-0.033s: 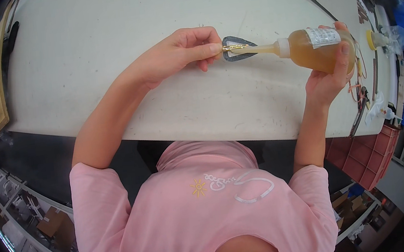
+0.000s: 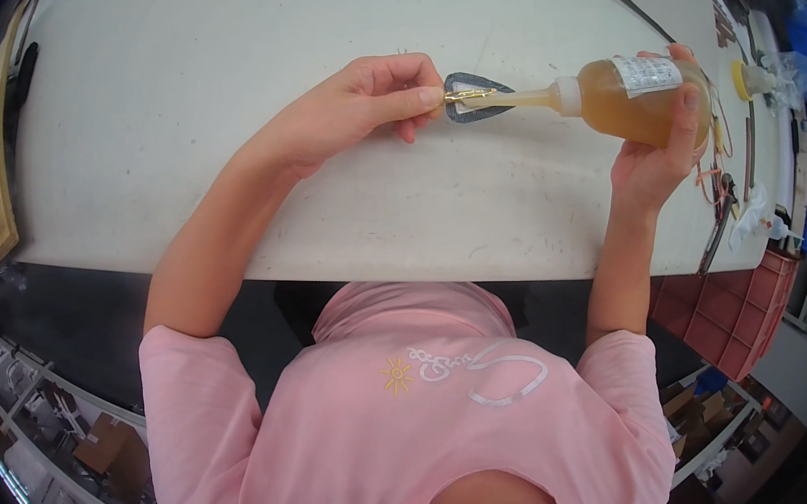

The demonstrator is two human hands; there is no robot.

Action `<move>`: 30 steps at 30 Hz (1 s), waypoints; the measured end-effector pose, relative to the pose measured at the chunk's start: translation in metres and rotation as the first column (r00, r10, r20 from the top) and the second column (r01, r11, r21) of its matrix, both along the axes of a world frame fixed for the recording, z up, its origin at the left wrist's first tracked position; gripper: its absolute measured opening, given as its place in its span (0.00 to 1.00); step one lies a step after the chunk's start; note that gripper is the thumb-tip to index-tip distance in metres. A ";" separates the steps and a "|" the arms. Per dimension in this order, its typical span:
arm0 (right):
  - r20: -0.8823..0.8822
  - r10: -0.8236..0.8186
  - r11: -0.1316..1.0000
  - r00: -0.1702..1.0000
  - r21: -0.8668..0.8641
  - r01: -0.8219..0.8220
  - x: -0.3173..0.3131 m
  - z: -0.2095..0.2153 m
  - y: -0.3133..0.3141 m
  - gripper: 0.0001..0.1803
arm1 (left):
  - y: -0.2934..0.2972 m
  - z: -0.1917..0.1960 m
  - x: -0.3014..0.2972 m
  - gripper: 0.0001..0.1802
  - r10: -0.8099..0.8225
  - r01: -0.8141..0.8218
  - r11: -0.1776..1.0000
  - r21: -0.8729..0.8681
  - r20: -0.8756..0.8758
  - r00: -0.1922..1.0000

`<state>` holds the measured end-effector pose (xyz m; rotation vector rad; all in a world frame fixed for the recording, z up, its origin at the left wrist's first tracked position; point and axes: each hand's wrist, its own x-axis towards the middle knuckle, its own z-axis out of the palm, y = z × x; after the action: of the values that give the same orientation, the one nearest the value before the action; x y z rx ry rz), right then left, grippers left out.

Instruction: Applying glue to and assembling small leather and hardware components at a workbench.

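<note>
Left hand (image 2: 380, 101) is pinching a thin, shiny gold metal strip (image 2: 470, 94) between thumb and index finger, other fingers curling loosely. Right hand (image 2: 664, 155) is wrapping around the base of a rounded, see-through plastic bottle (image 2: 624, 119) of amber liquid, holding it nearly level. Its long, narrow nozzle (image 2: 531, 98) is pointing left and overlapping the gold strip; whether it is touching, cannot tell. A dark grey, teardrop-shaped piece (image 2: 465, 80) with a white patch is showing under the strip, just beside the left fingertips; cannot tell if it is being held too or just lying on the off-white worktop (image 2: 350, 228). A reddish plastic crate (image 2: 733, 312) is sitting past the worktop's near right edge.

Handling, judging by looks: bottle is probably being squeezable, moderately heavy with liquid, slick if wet; the wide body is offering the best hold. Nozzle is likely flexing, poor for gripping. Strip is seeming light, stiffish, possibly bendable, smooth; its left end is suiting a fingertip pinch. Grey piece is looking light, fabric-like.
</note>
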<state>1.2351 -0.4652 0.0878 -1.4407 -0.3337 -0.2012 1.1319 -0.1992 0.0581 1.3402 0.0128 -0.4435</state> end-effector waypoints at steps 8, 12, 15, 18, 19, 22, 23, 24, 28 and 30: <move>0.013 -0.018 1.000 1.000 0.002 0.018 0.001 -0.001 0.001 0.27 | -0.001 0.001 0.000 0.13 0.011 -0.011 1.000 0.028 -0.014 1.000; 0.015 -0.005 1.000 1.000 0.002 0.005 0.001 -0.002 0.001 0.27 | -0.001 0.000 0.000 0.13 0.007 -0.007 1.000 0.029 -0.001 1.000; 0.018 -0.005 1.000 1.000 0.002 0.005 0.002 -0.002 0.001 0.27 | -0.001 0.000 0.000 0.13 0.002 -0.002 1.000 0.021 -0.004 1.000; 0.020 -0.004 1.000 1.000 -0.007 0.004 0.002 -0.002 0.001 0.27 | 0.000 -0.001 0.000 0.13 -0.001 0.001 1.000 0.018 -0.001 1.000; 0.016 -0.002 1.000 1.000 -0.006 0.002 0.002 -0.002 0.001 0.27 | 0.000 0.000 0.000 0.13 0.000 0.000 1.000 0.018 -0.001 1.000; 0.006 0.003 1.000 1.000 0.003 -0.003 0.001 -0.002 0.000 0.27 | 0.000 0.000 0.000 0.13 0.001 -0.001 1.000 0.024 0.004 1.000; -0.001 0.005 1.000 1.000 0.010 -0.005 0.001 -0.002 0.000 0.27 | 0.000 -0.001 0.000 0.13 -0.001 0.001 1.000 0.018 0.007 1.000; -0.001 0.005 1.000 1.000 0.010 -0.004 0.001 -0.002 -0.001 0.27 | 0.000 -0.002 0.000 0.13 -0.005 0.005 1.000 0.011 0.010 1.000; -0.001 0.017 1.000 1.000 -0.003 -0.017 0.001 -0.001 0.000 0.27 | 0.000 -0.001 -0.001 0.13 0.002 -0.001 1.000 0.030 -0.007 1.000; -0.004 0.011 1.000 1.000 0.004 -0.011 0.001 -0.001 0.000 0.27 | 0.000 -0.001 -0.001 0.13 0.000 0.000 1.000 0.025 0.001 1.000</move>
<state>1.2358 -0.4649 0.0868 -1.4347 -0.3375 -0.1900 1.1313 -0.1995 0.0573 1.3649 0.0172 -0.4442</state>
